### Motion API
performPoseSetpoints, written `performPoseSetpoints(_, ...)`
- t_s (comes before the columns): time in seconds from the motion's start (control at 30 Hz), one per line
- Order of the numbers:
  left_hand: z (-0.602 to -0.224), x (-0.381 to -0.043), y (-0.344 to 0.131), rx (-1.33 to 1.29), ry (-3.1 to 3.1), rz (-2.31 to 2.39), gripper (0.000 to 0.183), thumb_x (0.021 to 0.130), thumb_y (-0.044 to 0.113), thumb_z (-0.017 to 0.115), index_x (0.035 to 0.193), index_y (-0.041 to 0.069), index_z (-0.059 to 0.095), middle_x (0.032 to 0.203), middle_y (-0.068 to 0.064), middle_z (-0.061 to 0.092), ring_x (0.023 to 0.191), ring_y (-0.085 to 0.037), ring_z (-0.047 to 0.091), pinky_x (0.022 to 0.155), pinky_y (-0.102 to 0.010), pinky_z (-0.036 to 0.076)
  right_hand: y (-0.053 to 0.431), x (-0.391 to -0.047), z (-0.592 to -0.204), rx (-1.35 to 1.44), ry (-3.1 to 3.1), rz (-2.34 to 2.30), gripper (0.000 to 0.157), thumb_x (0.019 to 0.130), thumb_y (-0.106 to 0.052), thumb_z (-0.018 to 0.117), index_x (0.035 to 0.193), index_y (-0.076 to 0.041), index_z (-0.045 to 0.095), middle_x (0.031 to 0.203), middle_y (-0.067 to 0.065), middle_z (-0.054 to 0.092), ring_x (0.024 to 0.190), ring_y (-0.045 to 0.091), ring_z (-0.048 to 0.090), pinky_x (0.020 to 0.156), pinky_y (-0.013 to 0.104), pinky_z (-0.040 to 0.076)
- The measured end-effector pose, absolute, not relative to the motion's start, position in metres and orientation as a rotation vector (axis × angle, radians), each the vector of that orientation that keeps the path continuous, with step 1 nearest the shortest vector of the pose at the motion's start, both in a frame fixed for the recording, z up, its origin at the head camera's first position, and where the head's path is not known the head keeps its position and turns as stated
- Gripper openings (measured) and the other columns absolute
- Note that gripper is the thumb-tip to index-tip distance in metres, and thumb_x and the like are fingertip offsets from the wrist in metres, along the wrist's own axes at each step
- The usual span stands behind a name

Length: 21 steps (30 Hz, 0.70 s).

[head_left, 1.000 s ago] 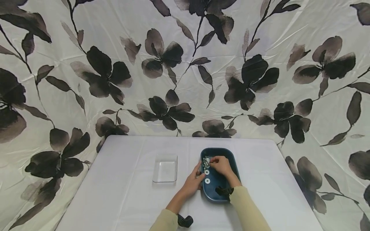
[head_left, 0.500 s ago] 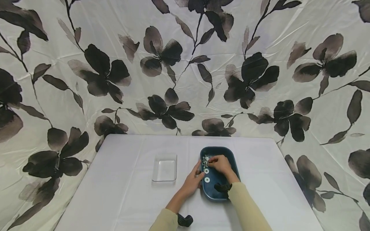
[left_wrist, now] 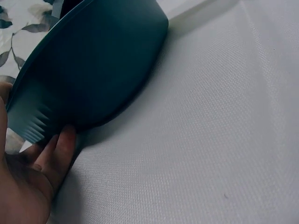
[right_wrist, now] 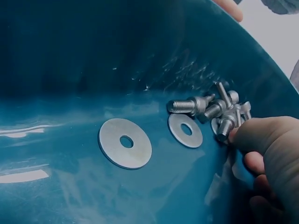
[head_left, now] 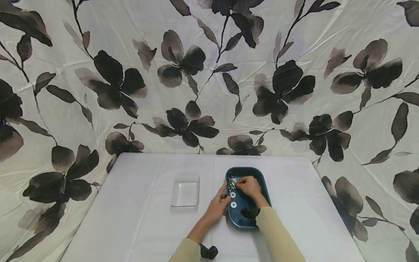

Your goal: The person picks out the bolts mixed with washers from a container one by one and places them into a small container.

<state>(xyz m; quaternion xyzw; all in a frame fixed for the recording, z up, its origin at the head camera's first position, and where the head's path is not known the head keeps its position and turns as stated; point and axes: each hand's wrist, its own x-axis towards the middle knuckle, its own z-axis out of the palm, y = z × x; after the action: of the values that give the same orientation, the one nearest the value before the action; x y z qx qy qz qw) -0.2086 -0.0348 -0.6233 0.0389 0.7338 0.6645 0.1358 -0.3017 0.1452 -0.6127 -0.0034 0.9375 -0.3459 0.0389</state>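
A blue tray point(head_left: 243, 201) lies on the table, with a small pile of metal bolts point(head_left: 231, 182) along its left wall. My left hand point(head_left: 215, 210) grips that side; in the left wrist view its fingers point(left_wrist: 65, 144) press the outer wall low down. Over the pile, my right hand point(head_left: 250, 186) has curled fingers. The right wrist view shows its thumb point(right_wrist: 254, 130) against one bolt point(right_wrist: 226, 128), pinching it among the others; the index fingertip is hidden. Nearer to me lie two flat washers, a large washer point(right_wrist: 110, 139) and another washer point(right_wrist: 196, 140) beside the bolts.
A clear plastic box point(head_left: 185, 194) stands left of the tray on the white-covered table point(head_left: 144, 218). Behind the table's far edge hangs a floral cloth point(head_left: 242, 120). Black wrist cameras, such as the left one point(head_left: 208, 251), sit on both wrists.
The right hand's fingers have shifted slightly among the bolts. The left hand stays on the tray's side. The head view has drifted a little.
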Motion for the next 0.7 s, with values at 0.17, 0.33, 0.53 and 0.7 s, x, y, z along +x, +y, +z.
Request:
performPoseSetpoints(0.17, -0.624, -0.21, -0.034, 0.114, 2.169, 1.914, 0.058, 0.103, 0.035, 0.048, 0.154, 0.038, 0.023, 0.137, -0.019, 0.045, 0.091, -0.022, 0.062, 0.065, -0.035, 0.056, 0.145, -0.305, -0.617, 0.001, 2.895, -1.108, 0.011, 0.084, -0.027, 0.073, 0.088, -0.018, 0.078, 0.085, -0.004, 0.071, 0.069, 0.012, 0.058, 0.063, 0.032, 0.047)
performPoseSetpoints(0.33, -0.621, -0.208, -0.034, 0.139, 2.188, 1.912, 0.057, 0.103, 0.032, 0.048, 0.155, 0.034, 0.023, 0.136, -0.019, 0.047, 0.089, -0.024, 0.062, 0.064, -0.036, 0.055, 0.145, -0.304, -0.617, 0.05, 2.881, -1.183, 0.013, 0.085, -0.027, 0.071, 0.088, -0.017, 0.078, 0.086, -0.003, 0.071, 0.068, 0.012, 0.058, 0.06, 0.031, 0.046)
performPoseSetpoints(0.53, -0.62, -0.203, -0.032, 0.128, 2.235, 1.884, 0.057, 0.103, 0.033, 0.045, 0.155, 0.034, 0.021, 0.138, -0.019, 0.045, 0.094, -0.021, 0.059, 0.068, -0.033, 0.053, 0.146, -0.3, -0.617, 0.038, 2.846, -1.363, 0.012, 0.086, -0.019, 0.071, 0.086, -0.01, 0.078, 0.085, 0.001, 0.072, 0.068, 0.013, 0.06, 0.058, 0.029, 0.049)
performPoseSetpoints(0.7, -0.614, -0.207, -0.031, 0.141, 2.316, 1.838, 0.056, 0.104, 0.03, 0.043, 0.155, 0.032, 0.021, 0.137, -0.018, 0.046, 0.094, -0.02, 0.055, 0.072, -0.033, 0.05, 0.149, -0.301, -0.61, -0.016, 2.811, -1.485, 0.011, 0.087, -0.014, 0.07, 0.087, -0.006, 0.077, 0.086, 0.004, 0.072, 0.07, 0.015, 0.06, 0.06, 0.029, 0.05)
